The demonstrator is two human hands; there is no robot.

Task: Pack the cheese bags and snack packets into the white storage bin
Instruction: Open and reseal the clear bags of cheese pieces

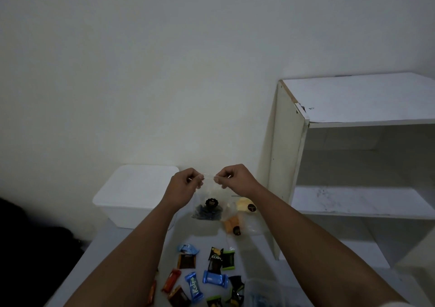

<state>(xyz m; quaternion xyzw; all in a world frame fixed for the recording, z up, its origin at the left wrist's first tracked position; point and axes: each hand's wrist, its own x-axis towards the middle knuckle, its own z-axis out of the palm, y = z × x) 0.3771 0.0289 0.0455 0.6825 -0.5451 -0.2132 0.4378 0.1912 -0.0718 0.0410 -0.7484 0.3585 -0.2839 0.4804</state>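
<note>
— Head view first: how far along?

— Hardly begun, by the look of it. White bin (pixel 138 193) at the back left of the worktop (pixel 254 266), against the wall, lid apparently on. Contents hidden, so cannot tell whether anything sits inside.

— And the hands?

— Both raised in front of the bin's right side. Left hand (pixel 186 184) and right hand (pixel 235 181) each with a pinching grip on the top edge of a clear bag (pixel 209 203), one at either corner. Bag hanging between them, dark pieces at the bottom, a round black label on the front. Probably sealing or opening the strip; too small to say which.

— Other cheese bags?

— Two more just beyond, flat on the worktop: a pale yellow one (pixel 243 205) and an orange one (pixel 231 224), near the foot of the white shelf unit (pixel 289 156).

— Snacks?

— All still out. Scattered wrappers (pixel 211 276) near the front edge: blue, black, brown, orange, green-edged. None touched.

— So what remains?

— Nearly everything: lid off, held bag in, two loose bags in, then the whole scatter of wrappers.
</note>
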